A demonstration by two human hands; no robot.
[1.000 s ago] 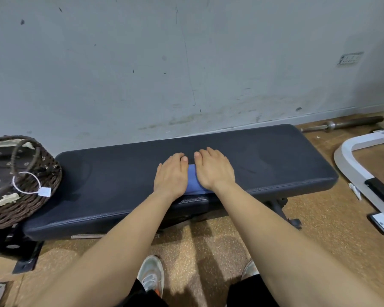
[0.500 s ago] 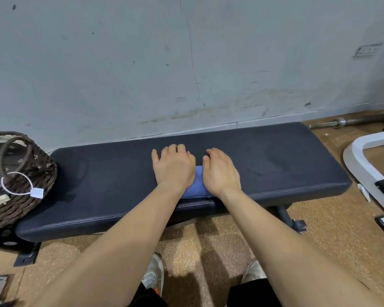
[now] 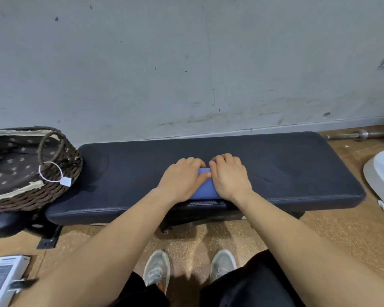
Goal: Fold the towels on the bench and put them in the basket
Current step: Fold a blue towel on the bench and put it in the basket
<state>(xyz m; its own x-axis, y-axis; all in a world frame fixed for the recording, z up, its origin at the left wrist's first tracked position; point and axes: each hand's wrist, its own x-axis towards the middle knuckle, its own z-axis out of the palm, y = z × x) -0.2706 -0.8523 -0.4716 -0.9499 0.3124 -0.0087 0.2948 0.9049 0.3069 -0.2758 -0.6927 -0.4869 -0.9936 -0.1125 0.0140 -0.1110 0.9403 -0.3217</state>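
A small blue folded towel point(image 3: 204, 189) lies near the front edge of the dark padded bench point(image 3: 286, 169), mostly covered by my hands. My left hand point(image 3: 182, 180) lies on its left part with fingers curled over the far edge. My right hand point(image 3: 230, 177) covers its right part the same way. Only a blue strip shows between them. A brown wicker basket point(image 3: 60, 189) with a dark flowered lining and a white tag stands at the bench's left end.
A grey scuffed wall point(image 3: 186, 63) rises right behind the bench. A steel barbell point(image 3: 364, 135) lies on the floor at the far right. A white machine frame point(image 3: 379, 173) curves in at the right. My shoes point(image 3: 157, 269) stand below the bench.
Both hands have curled their fingers over the towel's far edge and drawn closer together. The view has shifted right, so the basket shows more fully.
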